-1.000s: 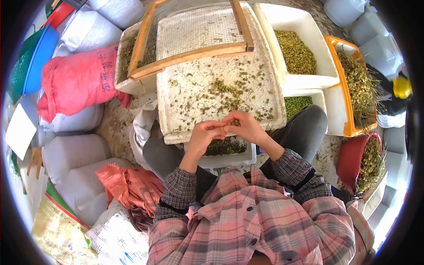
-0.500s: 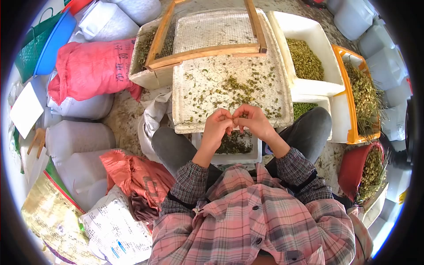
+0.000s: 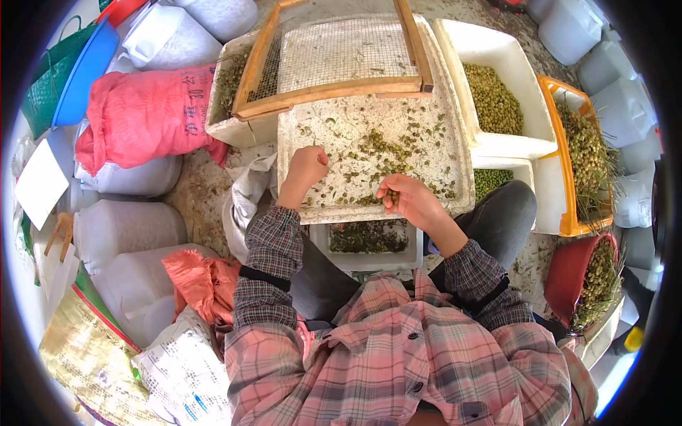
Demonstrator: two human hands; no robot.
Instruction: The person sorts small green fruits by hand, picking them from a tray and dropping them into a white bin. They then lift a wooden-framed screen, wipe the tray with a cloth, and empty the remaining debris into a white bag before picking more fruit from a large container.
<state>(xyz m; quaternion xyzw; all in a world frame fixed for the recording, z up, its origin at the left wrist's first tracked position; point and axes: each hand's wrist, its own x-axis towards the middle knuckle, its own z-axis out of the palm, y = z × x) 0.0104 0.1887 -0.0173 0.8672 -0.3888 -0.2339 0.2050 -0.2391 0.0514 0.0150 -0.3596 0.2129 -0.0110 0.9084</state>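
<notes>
A white foam lid lies across in front of me, strewn with small round green-brown fruits and bits of stalk. Over its left part my left hand is closed, knuckles up; what it holds, if anything, is hidden. Near the front edge, my right hand has its fingers curled around a few small fruits. Below that edge, between my legs, a pale tub contains dark plant scraps.
A wood-framed mesh sieve rests over the lid's far end. To the right stand a foam box of yellowish fruits, a smaller box of green ones and an orange crate of stalks. Pink sack and jugs line the left.
My hands were together at the lid's front edge. The left has moved away to the left and closed; the right has stayed near the edge, shifting slightly.
</notes>
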